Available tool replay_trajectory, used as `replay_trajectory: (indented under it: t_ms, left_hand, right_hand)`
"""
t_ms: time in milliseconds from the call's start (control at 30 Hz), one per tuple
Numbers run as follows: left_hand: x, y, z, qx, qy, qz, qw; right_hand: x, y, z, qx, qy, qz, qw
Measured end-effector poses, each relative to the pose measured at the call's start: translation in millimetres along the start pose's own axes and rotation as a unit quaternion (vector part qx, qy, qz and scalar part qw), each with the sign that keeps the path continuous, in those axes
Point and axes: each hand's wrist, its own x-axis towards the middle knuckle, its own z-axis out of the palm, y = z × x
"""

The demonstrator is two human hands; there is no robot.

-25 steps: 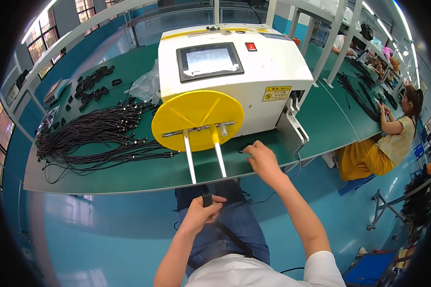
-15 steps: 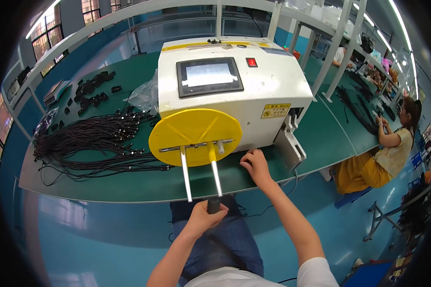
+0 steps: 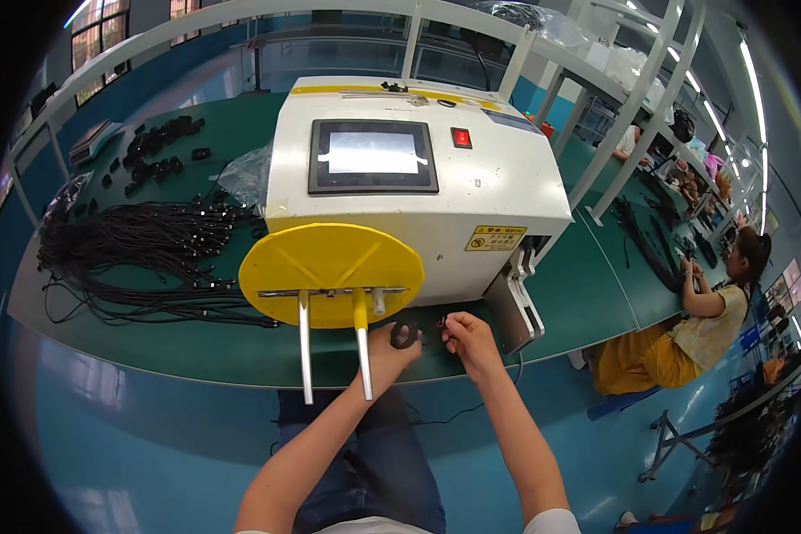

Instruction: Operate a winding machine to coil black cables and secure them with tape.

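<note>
Just right of the yellow disc, my left hand [image 3: 392, 358] is closed on a black ring-shaped piece [image 3: 405, 335]; its exact kind I cannot make out. Close beside it, my right hand [image 3: 472, 343] pinches a small dark piece [image 3: 442, 321] between thumb and fingertips, too small to name. Both hands are over the green table's front edge, a little apart. The yellow disc [image 3: 329, 258] is mounted on the front of a white machine [image 3: 365, 206], and two metal rods [image 3: 305, 356] stick out from it toward me. My left wrist is just beside the right-hand rod.
Many black cables [image 3: 142, 240] lie bundled at left, with black plastic pieces [image 3: 156, 142] behind and a clear bag [image 3: 247, 173] against the machine. A metal bracket [image 3: 514, 307] juts from the machine's right side. Farther right, a seated person [image 3: 716, 311] handles black cables [image 3: 645, 240].
My left hand has risen from below the table edge to beside the disc, bringing the black piece. My right hand has shifted toward it and now pinches something small. The view has shifted slightly.
</note>
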Motion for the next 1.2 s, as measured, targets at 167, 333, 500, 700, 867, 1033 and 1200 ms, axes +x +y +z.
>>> replay_trajectory:
  t_ms: [167, 333, 500, 700, 867, 1033, 1200]
  left_hand:
    - [3, 10, -1, -0.057, -0.027, -0.028, 0.998]
    - [1, 27, -8, -0.169, -0.068, -0.134, 0.974]
    - [0, 22, -12, -0.117, -0.105, -0.107, 0.982]
    - [-3, 21, -6, -0.083, -0.083, -0.061, 0.991]
    - [-4, 21, -5, -0.083, -0.084, -0.052, 0.992]
    - [-6, 24, -6, -0.122, -0.078, -0.076, 0.987]
    - [-7, 26, -4, -0.121, -0.079, -0.08, 0.986]
  right_hand:
    - [-15, -7, 9, 0.012, -0.053, 0.039, 0.998]
    - [-23, -9, 14, 0.012, -0.111, 0.064, 0.992]
    - [-34, -17, 18, 0.025, -0.124, 0.094, 0.987]
    - [-44, -9, 29, -0.105, -0.038, -0.005, 0.994]
    - [-53, -5, 35, -0.314, 0.025, -0.227, 0.922]
    - [-57, -12, 45, -0.325, 0.029, -0.225, 0.918]
    - [-55, -10, 43, -0.311, 0.041, -0.204, 0.927]
